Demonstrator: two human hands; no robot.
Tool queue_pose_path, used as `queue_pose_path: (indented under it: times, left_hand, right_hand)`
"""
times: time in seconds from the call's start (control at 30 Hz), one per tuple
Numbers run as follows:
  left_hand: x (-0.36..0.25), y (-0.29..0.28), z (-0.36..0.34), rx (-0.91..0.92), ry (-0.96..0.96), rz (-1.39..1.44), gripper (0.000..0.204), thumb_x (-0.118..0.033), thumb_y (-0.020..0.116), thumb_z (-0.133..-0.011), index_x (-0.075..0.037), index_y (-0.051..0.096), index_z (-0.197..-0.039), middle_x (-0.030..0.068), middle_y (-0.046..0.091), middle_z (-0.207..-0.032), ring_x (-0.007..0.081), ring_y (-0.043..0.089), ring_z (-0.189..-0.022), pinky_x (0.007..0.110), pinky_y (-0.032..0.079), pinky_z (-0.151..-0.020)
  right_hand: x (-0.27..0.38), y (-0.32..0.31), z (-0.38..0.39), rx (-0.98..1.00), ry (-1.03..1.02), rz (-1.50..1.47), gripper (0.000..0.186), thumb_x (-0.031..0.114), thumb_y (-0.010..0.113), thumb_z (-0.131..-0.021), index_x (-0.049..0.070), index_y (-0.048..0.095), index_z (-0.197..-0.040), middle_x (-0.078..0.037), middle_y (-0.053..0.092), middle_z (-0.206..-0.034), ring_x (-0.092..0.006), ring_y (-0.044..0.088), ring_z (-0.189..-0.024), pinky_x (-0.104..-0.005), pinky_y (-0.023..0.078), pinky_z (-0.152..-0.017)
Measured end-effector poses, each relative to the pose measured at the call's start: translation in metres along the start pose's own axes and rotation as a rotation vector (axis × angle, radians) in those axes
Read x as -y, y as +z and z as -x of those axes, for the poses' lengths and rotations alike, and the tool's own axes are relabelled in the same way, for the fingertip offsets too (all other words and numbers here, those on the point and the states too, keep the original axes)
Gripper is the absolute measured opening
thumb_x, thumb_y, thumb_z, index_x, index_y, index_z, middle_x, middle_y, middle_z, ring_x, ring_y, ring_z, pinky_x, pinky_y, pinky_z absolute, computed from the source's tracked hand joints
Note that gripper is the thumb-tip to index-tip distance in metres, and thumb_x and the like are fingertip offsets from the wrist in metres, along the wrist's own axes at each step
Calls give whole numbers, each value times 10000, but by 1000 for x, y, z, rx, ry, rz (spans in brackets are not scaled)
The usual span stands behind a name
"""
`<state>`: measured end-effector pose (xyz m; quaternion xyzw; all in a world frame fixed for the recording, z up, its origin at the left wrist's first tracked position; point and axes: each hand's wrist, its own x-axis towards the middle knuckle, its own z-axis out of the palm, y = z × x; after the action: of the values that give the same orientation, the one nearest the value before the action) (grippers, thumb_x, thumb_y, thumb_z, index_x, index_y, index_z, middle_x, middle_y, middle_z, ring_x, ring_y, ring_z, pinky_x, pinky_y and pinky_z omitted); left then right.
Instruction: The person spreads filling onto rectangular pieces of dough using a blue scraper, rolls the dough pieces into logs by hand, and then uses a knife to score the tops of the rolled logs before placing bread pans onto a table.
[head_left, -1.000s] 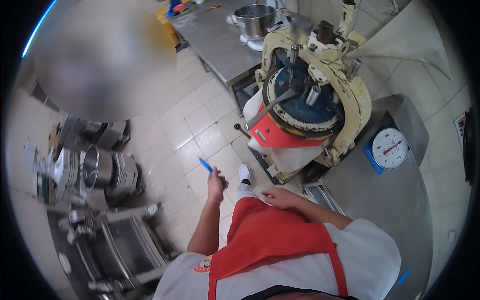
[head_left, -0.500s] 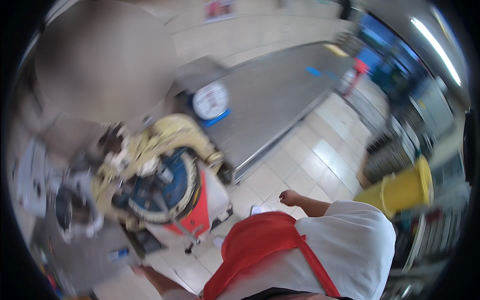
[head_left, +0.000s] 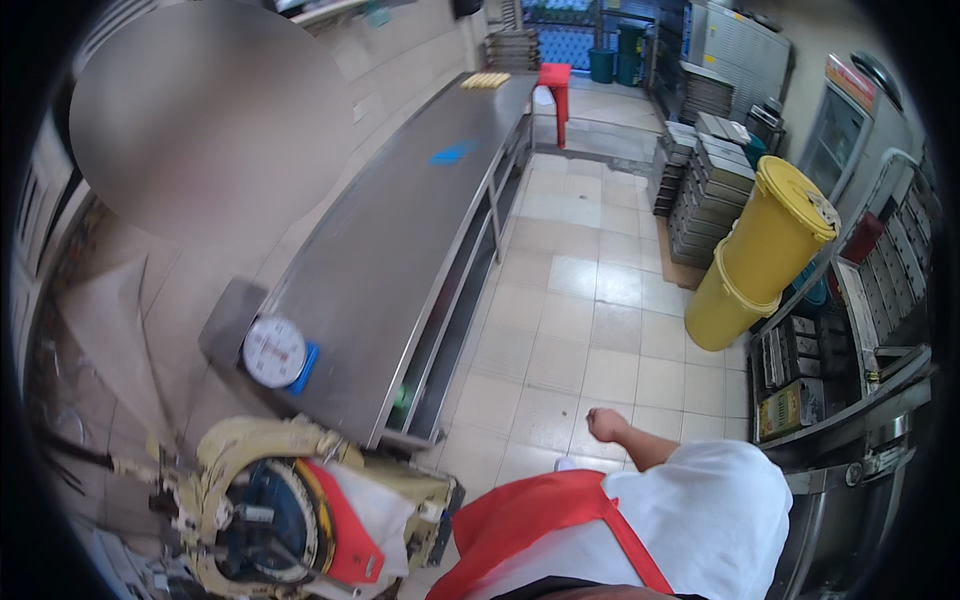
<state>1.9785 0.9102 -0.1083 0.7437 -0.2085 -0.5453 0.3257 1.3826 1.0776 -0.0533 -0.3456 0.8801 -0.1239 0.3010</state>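
My right hand (head_left: pixel 604 425) hangs in front of my white sleeve, over the tiled floor. Its fingers are curled into a loose fist, and no object shows in them. My left hand is out of view. At the lower left, closest to my red apron (head_left: pixel 540 520), stands a worn cream-coloured machine (head_left: pixel 225 440) with a round blue part (head_left: pixel 262 515) and a red panel (head_left: pixel 345 530). I cannot see a hand touching it.
A long steel table (head_left: pixel 390 230) runs away on the left, bearing a dial scale (head_left: pixel 275 352) and, far off, pale yellow pieces (head_left: pixel 486 80). On the right stand stacked yellow tubs (head_left: pixel 735 300), stacked metal pans (head_left: pixel 710 195) and a rack (head_left: pixel 890 270). A red stool (head_left: pixel 556 76) stands beyond.
My view has swung rightward and along the aisle, so machine, scale and table sit further left and lower. My left hand has left the picture. My right hand stays in front of me.
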Motion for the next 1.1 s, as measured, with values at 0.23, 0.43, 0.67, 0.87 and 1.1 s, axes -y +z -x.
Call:
queue_pose_path:
  times: [0.23,0.43,0.67,0.87,1.1]
  left_hand:
    - [-79,216,19,412,14,-208,153,-154,519,-980,-104,546,-838,57,473,-613,220,514,-476,396,493,-458]
    - [-136,436,16,464,387,-547,207,-187,459,-1007,-71,555,-865,81,558,-745,257,582,-563,436,498,-519]
    - [-122,699,-14,521,846,-1459,275,-168,521,-1006,39,697,-964,240,714,-960,414,725,-967,524,571,-853]
    - [-181,1018,35,953,1341,-2000,358,-265,574,-1041,2,783,-1158,239,774,-1092,434,754,-1030,559,578,-921]
    - [-239,1449,250,1332,1074,-1028,399,-385,714,-1004,8,781,-979,249,770,-910,405,766,-894,472,595,-830]
  right_hand:
    - [1,-119,-77,-285,-140,-430,389,346,523,-1110,-3,693,-1082,-318,725,-1031,-518,689,-999,-576,549,-893]
    - [-59,-268,-190,-490,-52,-582,423,374,572,-1103,0,707,-960,-253,710,-786,-476,679,-760,-517,556,-755]
    - [-350,-221,-227,-1,493,-11,390,367,641,-1005,16,775,-1108,-268,755,-1200,-437,722,-1149,-533,575,-1001]
    - [-361,-282,-132,174,1132,-222,391,343,612,-991,47,801,-1164,-222,763,-1272,-382,722,-1236,-461,581,-1054]
    - [-365,-325,-246,-187,1365,-533,357,302,658,-956,-12,820,-901,-257,798,-966,-390,788,-1027,-485,619,-917]
